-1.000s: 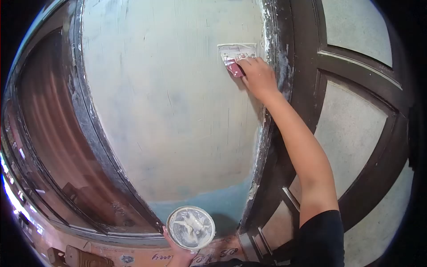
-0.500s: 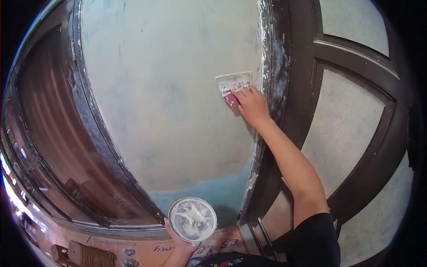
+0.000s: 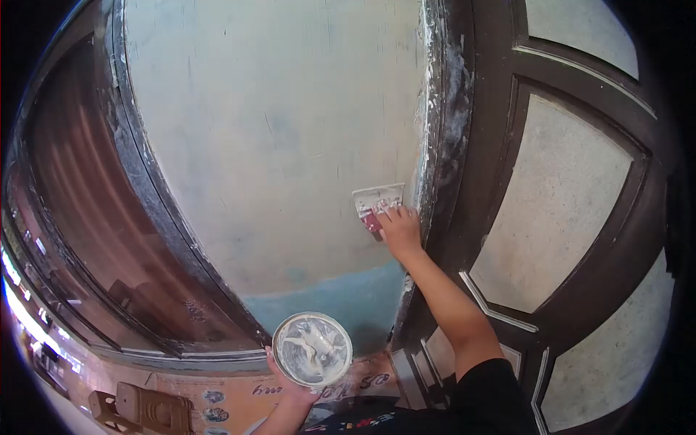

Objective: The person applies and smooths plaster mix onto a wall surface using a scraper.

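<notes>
Where my view is nearest, the left hand [image 3: 296, 392] clasps a round, pale-rimmed tub [image 3: 312, 350], streaked inside with thick whitish paste. Farther up, I see the right hand [image 3: 402, 230] clamped on a red-handled, paste-crusted scraper [image 3: 380, 197], its broad, flat blade against the chalky, finely scratched panel [image 3: 246, 167].

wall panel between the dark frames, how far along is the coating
Most of the wall panel looks coated pale. In hand: the right hand presses a scraper near its right edge; the left hand holds a tub. Left: the blue strip at the bottom.
</notes>
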A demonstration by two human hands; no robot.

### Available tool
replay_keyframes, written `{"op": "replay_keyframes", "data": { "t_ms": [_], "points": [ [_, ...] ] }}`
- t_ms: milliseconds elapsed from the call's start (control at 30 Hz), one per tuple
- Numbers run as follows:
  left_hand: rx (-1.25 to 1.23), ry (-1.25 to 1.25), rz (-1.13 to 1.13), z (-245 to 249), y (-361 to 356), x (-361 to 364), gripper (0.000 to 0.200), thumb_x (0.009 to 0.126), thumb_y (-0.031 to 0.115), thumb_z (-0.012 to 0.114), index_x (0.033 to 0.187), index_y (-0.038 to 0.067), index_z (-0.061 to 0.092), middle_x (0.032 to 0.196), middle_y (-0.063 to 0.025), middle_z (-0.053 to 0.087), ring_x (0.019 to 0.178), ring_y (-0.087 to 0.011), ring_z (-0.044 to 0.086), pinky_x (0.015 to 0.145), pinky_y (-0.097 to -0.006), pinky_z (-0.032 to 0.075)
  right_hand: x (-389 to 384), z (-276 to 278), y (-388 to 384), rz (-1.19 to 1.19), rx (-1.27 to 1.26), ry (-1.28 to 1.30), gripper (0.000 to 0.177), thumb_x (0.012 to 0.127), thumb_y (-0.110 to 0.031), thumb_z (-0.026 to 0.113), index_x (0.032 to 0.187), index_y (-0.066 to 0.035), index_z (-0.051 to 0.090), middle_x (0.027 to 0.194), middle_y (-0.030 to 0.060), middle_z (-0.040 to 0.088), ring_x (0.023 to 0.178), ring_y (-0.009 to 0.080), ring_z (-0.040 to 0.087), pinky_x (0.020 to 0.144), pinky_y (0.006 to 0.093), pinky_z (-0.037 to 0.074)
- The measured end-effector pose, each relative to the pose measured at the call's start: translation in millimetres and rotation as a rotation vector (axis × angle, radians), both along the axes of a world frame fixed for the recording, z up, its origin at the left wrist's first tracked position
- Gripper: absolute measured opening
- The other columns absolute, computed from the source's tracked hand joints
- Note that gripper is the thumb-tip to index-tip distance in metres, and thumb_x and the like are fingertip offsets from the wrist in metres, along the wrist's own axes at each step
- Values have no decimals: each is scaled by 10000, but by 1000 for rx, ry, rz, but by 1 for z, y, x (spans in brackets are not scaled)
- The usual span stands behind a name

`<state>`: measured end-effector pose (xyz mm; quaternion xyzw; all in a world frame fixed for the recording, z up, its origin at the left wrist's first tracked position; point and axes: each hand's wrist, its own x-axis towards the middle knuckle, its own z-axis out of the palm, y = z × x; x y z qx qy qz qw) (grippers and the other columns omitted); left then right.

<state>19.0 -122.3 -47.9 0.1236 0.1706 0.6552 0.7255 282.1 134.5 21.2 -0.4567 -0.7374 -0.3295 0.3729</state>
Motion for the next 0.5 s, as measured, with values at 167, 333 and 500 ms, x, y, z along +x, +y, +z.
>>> {"op": "replay_keyframes", "data": {
  "t_ms": [167,333,500],
  "points": [
    [-6,31,-6,2,-7,2,822,809,753,390,1386,169,422,1396,-92,452,1232,-344,463,994,-550,400,2,-77,4,19,-116,-10,546,665,-184,745,1188,-178,588,1165,31,580,1023,247,524,883,438,396],
    [-11,-8,-7,-6,-14,0,818,806,751,369,1396,187,417,1414,-86,439,1265,-344,433,1023,-558,364,5,-192,-15,-49,-350,-138,484,721,-223,717,1187,-198,589,1180,32,584,1081,261,523,908,510,389],
    [-44,29,20,-10,-18,-5,817,809,757,342,1389,187,429,1415,-77,438,1264,-340,436,1022,-556,361,-7,-273,-41,-27,-580,-4,399,774,-205,670,1165,-173,599,1155,50,600,1100,260,534,916,521,402]
  ]
}}
